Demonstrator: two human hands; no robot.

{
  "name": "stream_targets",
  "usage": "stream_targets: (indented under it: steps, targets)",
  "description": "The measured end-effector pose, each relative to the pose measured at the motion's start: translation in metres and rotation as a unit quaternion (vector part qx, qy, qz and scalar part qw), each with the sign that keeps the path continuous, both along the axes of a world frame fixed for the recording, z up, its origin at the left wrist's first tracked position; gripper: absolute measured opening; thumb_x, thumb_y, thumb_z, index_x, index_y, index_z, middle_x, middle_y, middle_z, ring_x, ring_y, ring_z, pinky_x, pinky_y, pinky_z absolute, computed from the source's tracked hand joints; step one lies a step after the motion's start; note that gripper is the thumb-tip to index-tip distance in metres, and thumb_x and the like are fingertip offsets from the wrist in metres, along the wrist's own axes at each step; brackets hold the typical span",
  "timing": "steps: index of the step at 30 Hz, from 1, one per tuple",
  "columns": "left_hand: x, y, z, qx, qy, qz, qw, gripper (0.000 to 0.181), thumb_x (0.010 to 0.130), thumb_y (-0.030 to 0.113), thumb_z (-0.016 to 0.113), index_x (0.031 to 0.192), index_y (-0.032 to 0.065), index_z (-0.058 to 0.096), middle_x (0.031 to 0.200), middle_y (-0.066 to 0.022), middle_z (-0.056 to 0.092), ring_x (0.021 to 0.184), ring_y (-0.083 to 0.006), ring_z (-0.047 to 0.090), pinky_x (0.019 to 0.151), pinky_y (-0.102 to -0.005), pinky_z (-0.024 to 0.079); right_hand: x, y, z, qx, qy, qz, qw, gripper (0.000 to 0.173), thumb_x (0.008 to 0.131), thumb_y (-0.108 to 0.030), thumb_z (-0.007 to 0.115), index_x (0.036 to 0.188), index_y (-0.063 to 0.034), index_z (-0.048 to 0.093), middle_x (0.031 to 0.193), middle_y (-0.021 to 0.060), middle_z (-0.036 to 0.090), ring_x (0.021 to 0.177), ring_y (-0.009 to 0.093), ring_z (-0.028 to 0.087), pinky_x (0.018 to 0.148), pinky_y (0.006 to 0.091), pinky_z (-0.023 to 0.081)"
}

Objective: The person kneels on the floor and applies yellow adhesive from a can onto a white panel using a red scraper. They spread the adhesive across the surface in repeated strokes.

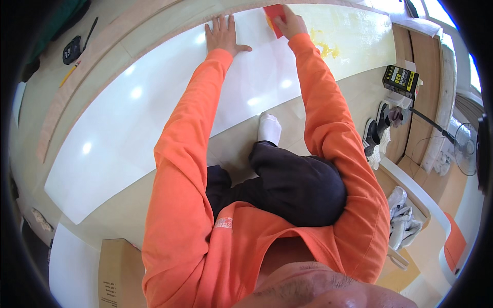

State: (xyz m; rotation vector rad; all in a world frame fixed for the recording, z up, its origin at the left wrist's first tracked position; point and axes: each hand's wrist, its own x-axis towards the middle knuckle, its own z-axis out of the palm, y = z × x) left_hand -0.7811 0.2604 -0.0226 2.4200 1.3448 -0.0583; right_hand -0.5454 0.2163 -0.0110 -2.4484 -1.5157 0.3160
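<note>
A long white sheet (161, 84) lies on the tiled floor in front of me. My left hand (223, 36) rests on it near its far edge, palm down with fingers spread. In my right hand (292, 24) is a flat red spreader (274, 17), its edge on the sheet with yellow adhesive along it. To the right of the spreader, a thin yellowish film (358, 30) coats the sheet. Thicker amber adhesive (327, 50) sits in a patch beside my right sleeve.
A contact adhesive can (400, 81) stands at the right, near several shoes (375, 131) and a fan (465, 144). Wooden strips (81, 82) run beyond the sheet. A tape measure (72, 50) and pencil (70, 74) lie at the far left. A cardboard box (119, 269) is at lower left.
</note>
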Motion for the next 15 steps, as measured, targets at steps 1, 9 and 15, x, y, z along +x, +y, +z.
stream_targets:
  steps: [1,9,15]
  targets:
    - [0.004,-0.001,0.001,-0.001,-0.004,-0.003,1.000,0.129,0.055,0.072,0.081,0.156,0.0134,0.025,0.158,-0.0101,0.024,0.149,-0.0299,0.016,0.119,-0.0532,0.021,0.013,-0.006,-0.003,0.038,0.011,-0.012,0.999,0.046,0.087,-0.037,0.062,0.128,-0.0156,0.056,0.104,0.0199,0.070,0.096,0.044,0.065,0.084,0.0500,0.053]
    - [0.000,0.001,0.017,-0.024,0.026,-0.049,0.998,0.128,0.057,0.065,0.084,0.155,0.0115,0.022,0.158,-0.0120,0.025,0.149,-0.0308,0.018,0.118,-0.0516,0.024,0.022,-0.006,0.002,-0.027,-0.077,-0.046,0.996,0.032,0.092,-0.038,0.056,0.115,-0.0158,0.055,0.092,0.0207,0.070,0.086,0.045,0.066,0.075,0.0545,0.052]
    - [-0.042,0.030,0.000,-0.041,-0.007,-0.058,0.997,0.140,0.046,0.064,0.089,0.154,0.0088,0.020,0.158,-0.0111,0.025,0.149,-0.0299,0.017,0.120,-0.0469,0.022,-0.056,0.014,-0.010,0.025,0.023,0.000,0.999,0.031,0.091,-0.037,0.056,0.111,-0.0126,0.055,0.088,0.0275,0.068,0.083,0.050,0.064,0.072,0.0595,0.051]
